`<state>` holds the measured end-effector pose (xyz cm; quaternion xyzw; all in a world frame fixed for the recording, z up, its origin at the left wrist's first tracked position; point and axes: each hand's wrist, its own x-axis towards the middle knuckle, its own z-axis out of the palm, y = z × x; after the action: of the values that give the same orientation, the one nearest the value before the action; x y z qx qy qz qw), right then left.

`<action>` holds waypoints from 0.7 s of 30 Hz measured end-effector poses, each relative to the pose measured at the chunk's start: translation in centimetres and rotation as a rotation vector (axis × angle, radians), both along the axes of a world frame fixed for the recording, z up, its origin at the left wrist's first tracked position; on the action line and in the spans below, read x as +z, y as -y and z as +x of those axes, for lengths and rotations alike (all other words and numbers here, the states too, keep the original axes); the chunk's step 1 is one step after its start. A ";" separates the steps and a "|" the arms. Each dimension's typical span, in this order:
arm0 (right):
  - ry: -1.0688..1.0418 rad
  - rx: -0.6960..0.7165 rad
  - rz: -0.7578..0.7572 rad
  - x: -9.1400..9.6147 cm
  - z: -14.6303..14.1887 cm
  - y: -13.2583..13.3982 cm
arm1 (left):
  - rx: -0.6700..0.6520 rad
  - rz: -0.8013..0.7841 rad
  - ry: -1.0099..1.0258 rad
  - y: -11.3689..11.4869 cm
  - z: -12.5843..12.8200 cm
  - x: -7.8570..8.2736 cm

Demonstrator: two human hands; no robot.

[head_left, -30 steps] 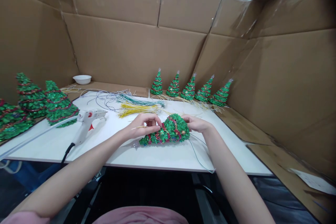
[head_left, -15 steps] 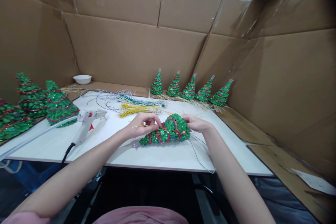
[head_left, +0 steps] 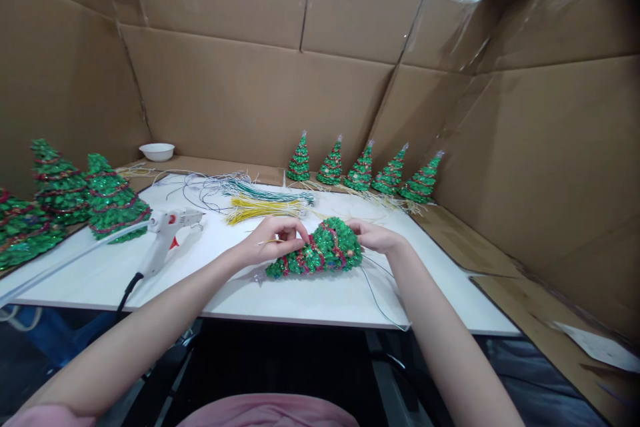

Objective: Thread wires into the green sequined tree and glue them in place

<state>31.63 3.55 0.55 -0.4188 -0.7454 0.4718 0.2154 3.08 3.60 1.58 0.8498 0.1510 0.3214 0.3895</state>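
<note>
The green tree (head_left: 336, 245), wound with red garland (head_left: 321, 255), is laid on its side on the white table (head_left: 235, 300), tip to the left. A yellow wire (head_left: 269, 241) is gripped in the left hand (head_left: 275, 237), thumb and fingertips pinched together at the tree. The right hand's (head_left: 374, 235) fingers are partly hidden behind the base; their closure cannot be told.

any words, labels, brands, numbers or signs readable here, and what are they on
None can be read.
White glue gun: small red mark on its body, too small to make out.
White sheet at far right: too blurred to tell whether it bears print.
Green tree lying on its side: no lettering visible.
</note>
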 end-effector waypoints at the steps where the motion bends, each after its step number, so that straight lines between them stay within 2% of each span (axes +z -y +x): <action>1: 0.002 0.000 0.000 0.0 0.0 0.0 | -0.003 -0.005 -0.001 0.0 0.0 0.0; 21: 0.006 0.005 -0.015 -0.1 -0.1 -0.1 | -0.007 -0.005 0.001 0.0 0.0 -0.1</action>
<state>31.52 3.62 0.46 -0.4202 -0.7434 0.4767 0.2087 3.03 3.62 1.48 0.8493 0.1486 0.3199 0.3929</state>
